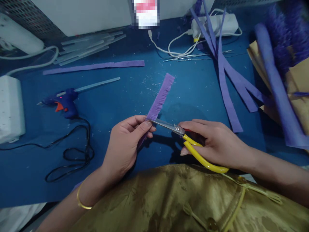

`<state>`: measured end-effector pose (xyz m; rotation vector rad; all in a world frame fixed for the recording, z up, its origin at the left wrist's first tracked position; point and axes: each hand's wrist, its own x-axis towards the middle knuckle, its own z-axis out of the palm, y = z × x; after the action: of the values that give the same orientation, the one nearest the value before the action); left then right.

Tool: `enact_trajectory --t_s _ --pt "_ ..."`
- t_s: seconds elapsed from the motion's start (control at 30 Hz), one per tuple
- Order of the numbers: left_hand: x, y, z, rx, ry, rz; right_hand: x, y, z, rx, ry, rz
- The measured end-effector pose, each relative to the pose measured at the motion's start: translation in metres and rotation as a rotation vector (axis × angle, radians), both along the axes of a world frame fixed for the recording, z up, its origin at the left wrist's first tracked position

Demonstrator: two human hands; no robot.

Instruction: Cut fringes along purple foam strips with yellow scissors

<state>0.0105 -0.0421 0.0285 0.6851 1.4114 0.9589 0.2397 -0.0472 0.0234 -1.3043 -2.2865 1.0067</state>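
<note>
Between the thumb and fingers of my left hand (126,141) is a purple crepe paper strip (161,96), its upper part pointing away from me. Short cuts fringe the right edge of that strip. My right hand (213,141) grips a pair of scissors (178,128) by the yellow handles. The blades look nearly closed and reach left to the strip, right at my left thumb. Part of the strip runs down behind my left hand, where its lower end is hidden.
A blue glue gun (66,101) with a stick in it lies left, its black cord (90,145) looping below. Behind are another purple strip (96,66) and clear glue sticks (89,48). Long purple strips (223,77), a power strip (217,25) and a purple roll (272,74) are right.
</note>
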Motion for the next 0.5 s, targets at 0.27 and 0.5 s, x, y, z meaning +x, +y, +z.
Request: enact_trajectory --t_s 0.27,0.5 --pt "-0.0003 0.0012 -0.0018 0.006 -0.018 0.001 0.0026 0.0010 0.0024 -0.020 0.031 0.035" --pt "-0.0010 0.0015 -0.0019 0.001 -0.030 -0.002 0.0016 0.0000 0.0011 -0.014 0.016 0.035"
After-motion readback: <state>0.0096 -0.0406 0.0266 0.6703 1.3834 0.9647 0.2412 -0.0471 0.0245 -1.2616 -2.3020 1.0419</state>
